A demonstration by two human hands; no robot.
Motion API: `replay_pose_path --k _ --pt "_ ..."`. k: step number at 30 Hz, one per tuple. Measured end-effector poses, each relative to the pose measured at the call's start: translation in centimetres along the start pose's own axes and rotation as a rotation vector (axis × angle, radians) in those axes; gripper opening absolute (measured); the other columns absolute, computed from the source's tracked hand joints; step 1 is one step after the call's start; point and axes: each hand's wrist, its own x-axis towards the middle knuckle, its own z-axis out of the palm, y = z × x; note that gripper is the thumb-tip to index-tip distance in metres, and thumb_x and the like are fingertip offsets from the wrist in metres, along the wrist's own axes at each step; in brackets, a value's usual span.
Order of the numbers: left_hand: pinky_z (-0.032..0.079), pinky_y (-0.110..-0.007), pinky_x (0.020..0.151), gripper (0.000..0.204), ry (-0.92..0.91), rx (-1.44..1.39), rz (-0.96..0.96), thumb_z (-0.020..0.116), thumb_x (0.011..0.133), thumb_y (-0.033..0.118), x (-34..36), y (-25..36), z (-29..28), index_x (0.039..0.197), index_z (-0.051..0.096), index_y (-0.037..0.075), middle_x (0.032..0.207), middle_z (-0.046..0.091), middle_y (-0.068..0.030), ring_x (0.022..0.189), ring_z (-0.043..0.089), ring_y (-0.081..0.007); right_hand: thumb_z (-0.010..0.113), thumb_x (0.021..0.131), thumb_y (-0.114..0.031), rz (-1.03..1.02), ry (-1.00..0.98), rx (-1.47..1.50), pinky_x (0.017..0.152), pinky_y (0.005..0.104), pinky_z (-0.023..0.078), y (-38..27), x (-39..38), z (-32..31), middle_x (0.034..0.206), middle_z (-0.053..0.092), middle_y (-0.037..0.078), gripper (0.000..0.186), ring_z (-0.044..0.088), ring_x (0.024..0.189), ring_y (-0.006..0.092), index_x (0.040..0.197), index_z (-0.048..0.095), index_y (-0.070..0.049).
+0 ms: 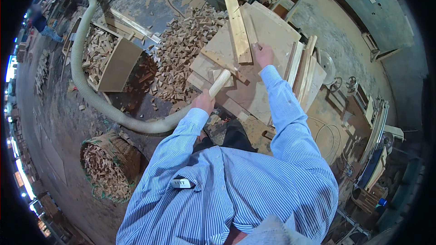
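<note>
In the head view, your left hand (203, 103) has its fingers closed around the near end of a pale wooden piece (220, 83), which points away from you over the near left part of the worktable (254, 97). Your right hand (264, 56) is over the table with fingers curled, its fingertips at the near end of a thin wooden strip (249, 26); you cannot tell from here whether they grip it. Just left of that strip lies a thick yellowish board (238, 29), and a darker narrow slat (219, 60) lies beyond your left hand. Long boards (302, 72) lie along the table's right side. Left of the table, a heap of small wood blocks (181, 50) covers the floor, and a ribbed hose (136, 125) curves past a wicker basket (129, 152) filled with wood pieces.
</note>
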Motion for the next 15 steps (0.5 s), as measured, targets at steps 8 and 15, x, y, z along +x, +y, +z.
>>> replay_pose_path --k 8,15 --pt "0.055 -0.055 0.075 0.040 -0.063 -0.030 -0.030 0.071 0.089 0.034 -0.7 -1.2 -0.2 0.104 0.050 0.003 0.092 0.070 -0.0258 0.088 0.069 -0.0449 0.066 0.092 -0.034 -0.061 0.016 -0.035 0.079 0.0497 0.051 -2.6 3.5 2.2 0.091 0.070 0.022 0.029 0.066 0.088 0.0424 0.101 0.073 -0.007" --pt "0.056 -0.055 0.074 0.041 -0.061 -0.039 -0.038 0.072 0.088 0.034 0.3 -0.7 0.1 0.103 0.049 0.003 0.089 0.069 -0.0270 0.084 0.069 -0.0458 0.065 0.094 -0.035 -0.003 -0.036 0.022 0.079 0.0486 0.051 -2.0 6.3 2.9 0.094 0.071 0.022 0.030 0.067 0.089 0.0416 0.104 0.074 -0.008"
